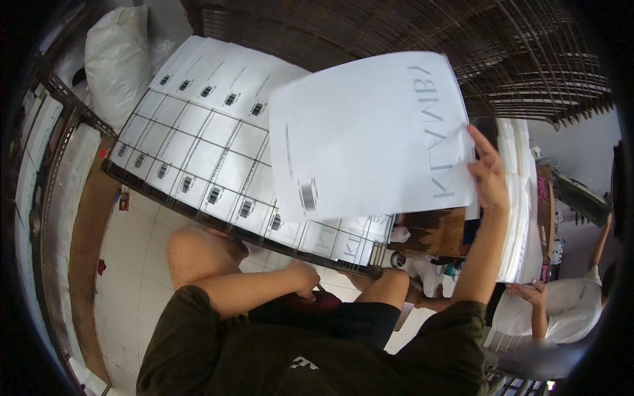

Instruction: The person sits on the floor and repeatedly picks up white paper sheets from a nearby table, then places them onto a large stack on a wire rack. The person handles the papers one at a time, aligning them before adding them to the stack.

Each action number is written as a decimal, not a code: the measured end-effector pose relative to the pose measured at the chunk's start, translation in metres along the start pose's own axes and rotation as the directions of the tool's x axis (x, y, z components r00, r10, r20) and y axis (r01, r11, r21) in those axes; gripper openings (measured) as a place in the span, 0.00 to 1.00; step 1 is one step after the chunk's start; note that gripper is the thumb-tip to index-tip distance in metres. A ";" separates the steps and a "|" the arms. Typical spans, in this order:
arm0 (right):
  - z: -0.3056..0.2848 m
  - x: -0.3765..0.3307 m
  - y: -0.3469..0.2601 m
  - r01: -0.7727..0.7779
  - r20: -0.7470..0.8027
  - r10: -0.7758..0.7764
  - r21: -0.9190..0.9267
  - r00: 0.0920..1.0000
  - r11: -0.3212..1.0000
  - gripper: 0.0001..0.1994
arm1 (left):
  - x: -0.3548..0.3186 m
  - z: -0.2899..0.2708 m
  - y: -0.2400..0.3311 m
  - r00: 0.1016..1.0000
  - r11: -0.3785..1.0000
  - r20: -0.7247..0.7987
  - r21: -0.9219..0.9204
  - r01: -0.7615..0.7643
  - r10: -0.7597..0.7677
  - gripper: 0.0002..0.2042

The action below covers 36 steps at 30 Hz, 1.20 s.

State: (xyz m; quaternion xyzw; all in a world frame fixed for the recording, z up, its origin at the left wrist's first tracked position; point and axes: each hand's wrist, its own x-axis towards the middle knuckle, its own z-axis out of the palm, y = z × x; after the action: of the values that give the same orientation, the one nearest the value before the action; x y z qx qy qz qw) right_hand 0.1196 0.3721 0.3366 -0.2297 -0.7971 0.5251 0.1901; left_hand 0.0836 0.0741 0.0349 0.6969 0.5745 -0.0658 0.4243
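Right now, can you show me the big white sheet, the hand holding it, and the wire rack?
white sheet (370,132), head view, blank middle.
right hand (490,178), head view, back of hand.
wire rack (198,214), head view, front edge.

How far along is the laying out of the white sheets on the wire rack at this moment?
Done: the wire rack already carries overlapping rows of white sheets over most of its surface. In hand: the right hand holds one white sheet up by its edge above the rack, while the left hand rests low by the lap. Left: a tall stack of white sheets stands to the right.
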 end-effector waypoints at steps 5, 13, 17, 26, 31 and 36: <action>-0.008 0.023 0.198 -0.041 -0.224 0.129 0.360 0.966 0.932 0.36 | -0.012 -0.012 0.001 0.998 0.995 -0.003 -0.072 -0.067 0.067 0.26; 0.015 0.065 0.374 -0.143 -0.302 0.298 0.443 0.906 0.885 0.33 | 0.006 0.002 0.002 0.989 0.993 0.130 -0.099 -0.064 0.077 0.26; 0.017 0.083 0.414 -0.235 -0.322 0.358 0.363 0.876 0.902 0.33 | 0.010 -0.003 -0.002 0.984 0.991 0.157 -0.113 -0.069 0.086 0.27; 0.025 0.111 0.426 -0.243 -0.284 0.336 0.317 0.898 0.917 0.35 | 0.016 0.004 0.000 0.995 0.989 0.067 -0.138 -0.057 0.067 0.26; 0.030 0.114 0.424 -0.290 -0.285 0.370 0.285 0.884 0.914 0.35 | 0.015 0.002 0.000 0.994 0.988 0.092 -0.147 -0.044 0.058 0.27; 0.023 0.115 0.441 -0.217 -0.329 0.288 0.236 0.899 0.947 0.33 | 0.010 -0.010 0.000 0.980 0.986 0.183 -0.161 -0.052 0.081 0.29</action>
State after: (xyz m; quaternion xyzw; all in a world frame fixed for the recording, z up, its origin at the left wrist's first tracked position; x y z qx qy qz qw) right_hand 0.0860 0.5711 -0.0722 -0.4040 -0.6573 0.5692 0.2841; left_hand 0.0828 0.0883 0.0350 0.6711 0.5113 -0.0724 0.5319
